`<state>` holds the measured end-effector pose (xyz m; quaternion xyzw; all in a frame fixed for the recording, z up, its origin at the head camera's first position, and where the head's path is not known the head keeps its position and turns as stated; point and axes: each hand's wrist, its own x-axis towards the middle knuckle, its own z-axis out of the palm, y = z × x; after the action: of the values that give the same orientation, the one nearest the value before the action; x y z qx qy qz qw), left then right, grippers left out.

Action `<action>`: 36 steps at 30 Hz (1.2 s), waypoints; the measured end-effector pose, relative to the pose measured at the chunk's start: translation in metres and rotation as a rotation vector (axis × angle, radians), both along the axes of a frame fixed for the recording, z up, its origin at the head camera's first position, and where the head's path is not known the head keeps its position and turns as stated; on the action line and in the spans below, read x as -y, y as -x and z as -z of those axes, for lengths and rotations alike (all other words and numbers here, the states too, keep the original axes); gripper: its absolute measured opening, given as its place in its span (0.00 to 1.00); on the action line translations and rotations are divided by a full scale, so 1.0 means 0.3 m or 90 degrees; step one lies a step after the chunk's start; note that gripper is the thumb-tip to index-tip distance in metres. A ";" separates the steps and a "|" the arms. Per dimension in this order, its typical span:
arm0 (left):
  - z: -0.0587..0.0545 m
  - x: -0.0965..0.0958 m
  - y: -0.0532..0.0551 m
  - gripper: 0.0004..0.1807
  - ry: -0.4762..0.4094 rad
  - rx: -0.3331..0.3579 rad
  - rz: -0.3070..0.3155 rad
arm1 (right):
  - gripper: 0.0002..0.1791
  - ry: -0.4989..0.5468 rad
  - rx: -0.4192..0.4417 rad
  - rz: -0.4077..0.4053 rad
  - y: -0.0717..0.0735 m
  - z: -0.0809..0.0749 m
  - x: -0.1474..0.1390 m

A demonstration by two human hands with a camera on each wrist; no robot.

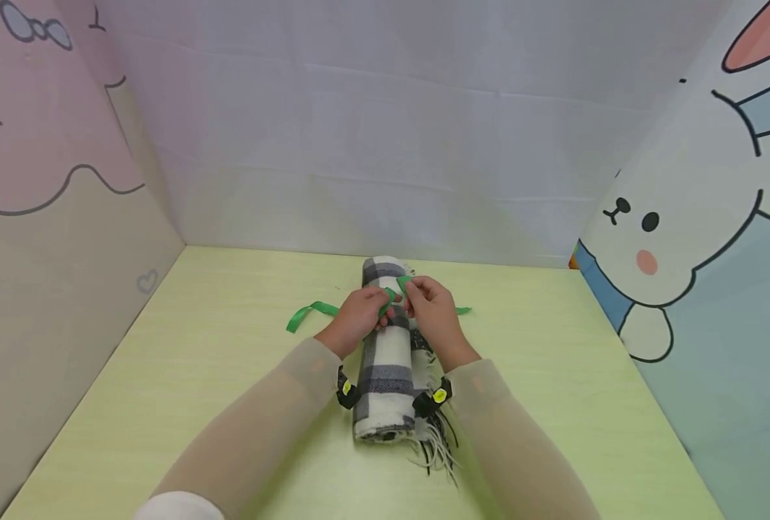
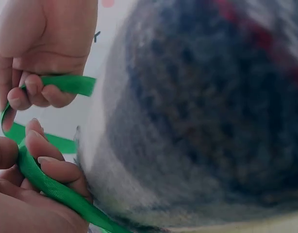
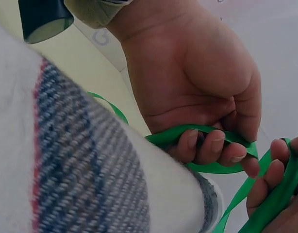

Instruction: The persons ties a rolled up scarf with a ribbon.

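A rolled scarf in white, grey and dark checks lies lengthwise on the table, its fringe spread along the right side. Above its upper half, my left hand and right hand hold a green ribbon. One ribbon tail lies out to the left; another bit shows right of my right hand. Seen from the left wrist, the ribbon runs over the curled fingers of my left hand. In the right wrist view, the fingers of my right hand grip the ribbon too.
The pale yellow-green table meets a white cloth backdrop behind the scarf. Printed panels with cartoon figures stand at the left and right. Black wrist cameras hang close beside the scarf.
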<state>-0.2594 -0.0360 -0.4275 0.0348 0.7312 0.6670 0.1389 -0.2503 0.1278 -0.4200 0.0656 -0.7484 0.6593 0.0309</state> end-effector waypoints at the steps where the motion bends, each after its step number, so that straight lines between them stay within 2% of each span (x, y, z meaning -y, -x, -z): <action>1: -0.002 -0.001 -0.002 0.18 0.000 -0.002 0.003 | 0.14 -0.001 -0.002 -0.004 0.000 0.000 0.002; 8: -0.014 -0.006 0.005 0.18 -0.004 -0.019 0.037 | 0.12 -0.027 -0.011 -0.033 0.003 0.003 0.005; 13: -0.024 -0.005 0.011 0.20 -0.056 -0.021 0.060 | 0.13 -0.049 -0.013 -0.049 0.003 0.003 0.004; 15: -0.026 -0.006 0.012 0.24 -0.055 -0.017 0.052 | 0.14 -0.062 -0.011 -0.050 0.000 0.000 0.004; 18: -0.027 -0.009 0.008 0.26 -0.022 -0.007 0.018 | 0.14 -0.090 -0.004 -0.058 -0.005 -0.004 0.002; 20: -0.024 -0.012 0.006 0.26 0.007 -0.005 -0.008 | 0.15 -0.107 -0.002 -0.065 -0.007 -0.007 0.001; 24: -0.017 -0.016 0.003 0.24 0.027 -0.019 -0.041 | 0.16 -0.138 -0.001 -0.055 -0.008 -0.006 0.003; 28: -0.014 -0.019 0.001 0.21 0.020 -0.038 -0.061 | 0.15 -0.128 0.043 -0.019 -0.005 -0.008 0.009; 31: -0.010 -0.020 0.002 0.20 0.006 -0.051 -0.069 | 0.16 -0.072 0.102 0.014 -0.001 -0.011 0.014; 33: -0.005 -0.020 0.005 0.20 0.002 -0.056 -0.068 | 0.18 -0.038 0.140 0.035 0.004 -0.012 0.015; 36: -0.003 -0.018 0.007 0.19 0.002 -0.065 -0.057 | 0.23 -0.022 0.183 0.049 0.012 -0.013 0.017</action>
<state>-0.2616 -0.0305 -0.4265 0.0353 0.7393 0.6686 0.0716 -0.2538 0.1228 -0.4160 -0.0575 -0.7581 0.6475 -0.0523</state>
